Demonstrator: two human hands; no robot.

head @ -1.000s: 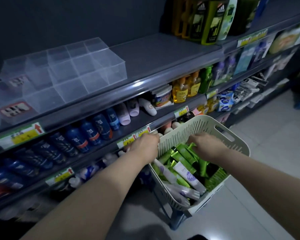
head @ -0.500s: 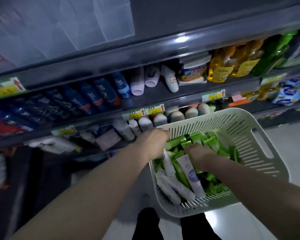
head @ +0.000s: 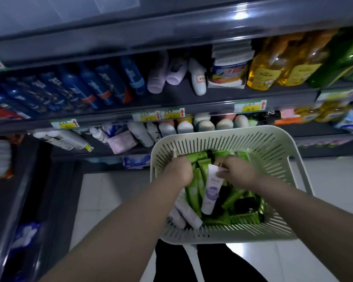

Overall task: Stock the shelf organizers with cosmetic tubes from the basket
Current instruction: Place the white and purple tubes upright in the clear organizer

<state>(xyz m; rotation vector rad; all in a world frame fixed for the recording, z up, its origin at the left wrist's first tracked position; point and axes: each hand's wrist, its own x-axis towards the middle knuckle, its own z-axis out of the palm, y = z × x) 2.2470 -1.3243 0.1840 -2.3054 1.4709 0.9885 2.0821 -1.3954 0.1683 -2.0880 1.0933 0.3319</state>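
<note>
Centre frame: right hand (head: 239,172) pinches white tube (head: 211,190), purple label; left hand (head: 178,169) curled among green tubes (head: 193,193), grip unclear. Slotted basket (head: 222,131) sits just below shelf edge (head: 212,108).

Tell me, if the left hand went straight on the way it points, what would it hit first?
The left hand would likely meet the green tubes right at its fingertips, then the slatted far wall of the basket. Depth is unclear.
</note>
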